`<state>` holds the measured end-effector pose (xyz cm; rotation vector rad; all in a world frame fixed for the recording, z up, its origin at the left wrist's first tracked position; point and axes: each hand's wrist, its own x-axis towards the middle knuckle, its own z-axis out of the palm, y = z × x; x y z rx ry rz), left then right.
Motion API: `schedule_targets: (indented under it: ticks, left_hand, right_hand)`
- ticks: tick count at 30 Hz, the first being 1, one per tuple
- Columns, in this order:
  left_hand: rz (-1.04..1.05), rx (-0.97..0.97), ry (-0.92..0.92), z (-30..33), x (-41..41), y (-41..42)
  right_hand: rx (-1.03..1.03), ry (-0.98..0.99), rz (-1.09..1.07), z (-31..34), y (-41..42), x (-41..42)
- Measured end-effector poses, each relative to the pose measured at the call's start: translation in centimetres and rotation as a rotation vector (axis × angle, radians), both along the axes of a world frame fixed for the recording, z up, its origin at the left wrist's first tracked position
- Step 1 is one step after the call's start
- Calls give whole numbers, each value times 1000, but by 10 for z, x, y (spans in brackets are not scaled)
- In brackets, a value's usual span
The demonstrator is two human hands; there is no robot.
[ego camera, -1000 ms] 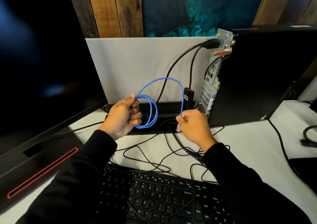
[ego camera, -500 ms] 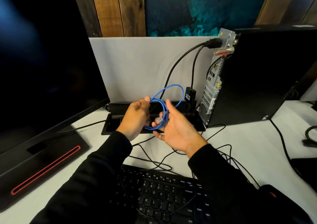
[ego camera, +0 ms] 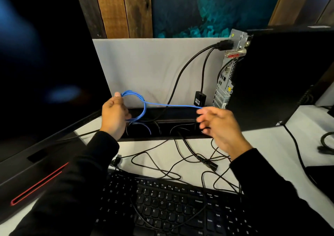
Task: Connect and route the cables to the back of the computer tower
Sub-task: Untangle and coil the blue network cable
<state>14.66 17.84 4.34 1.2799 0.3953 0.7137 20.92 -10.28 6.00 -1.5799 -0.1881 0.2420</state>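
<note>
A thin blue cable (ego camera: 169, 106) runs in the air between my two hands. My left hand (ego camera: 114, 115) grips its coiled loops, which hang above the black cable tray (ego camera: 162, 127). My right hand (ego camera: 219, 127) pinches the straight end near the tower; the plug is hidden in blurred fingers. The black computer tower (ego camera: 282, 76) stands at the right with its silver back panel (ego camera: 226, 78) facing left. Two black cables (ego camera: 191, 64) are plugged in near the panel's top, one carrying a small black adapter (ego camera: 199, 98).
A large dark monitor (ego camera: 45, 69) on a stand with a red stripe fills the left. A black keyboard (ego camera: 171, 205) lies in front, with loose black cables (ego camera: 180, 161) tangled between it and the tray. A grey divider panel (ego camera: 153, 67) stands behind.
My hands have moved apart: the right one drew the blue cable's end out to the right toward the tower, unwinding part of the coil. The left hand rose slightly with the remaining loops.
</note>
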Motion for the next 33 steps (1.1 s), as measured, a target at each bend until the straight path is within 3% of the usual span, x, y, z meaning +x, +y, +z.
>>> schedule_targets:
  ticks: [6, 10, 14, 19, 22, 26, 30, 33]
  left_hand:
    - [-83, 29, -31, 5, -2, -11]
    - [-192, -21, -26, 4, -7, -14]
    - [-348, 13, 16, 8, -13, -11]
    - [-510, 539, 192, 22, -18, -18]
    - [-526, 721, 368, 29, -8, -29]
    - [-257, 1184, 656, 36, 11, -59]
    - [16, 1547, 614, 57, 16, -110]
    - [-45, 1658, 400, 69, 28, -136]
  right_hand:
    - [-10, 111, -206, -23, -17, 16]
    - [-200, -38, -244, -35, -21, 23]
    - [-484, -313, -271, -31, -26, 25]
    - [-586, -519, -325, -13, -32, 26]
    - [-426, -551, -343, -6, -34, 29]
    - [-265, -521, -241, 8, -36, 24]
    - [-152, -495, -71, 23, -39, 23]
    - [-74, -488, 54, 35, -39, 26]
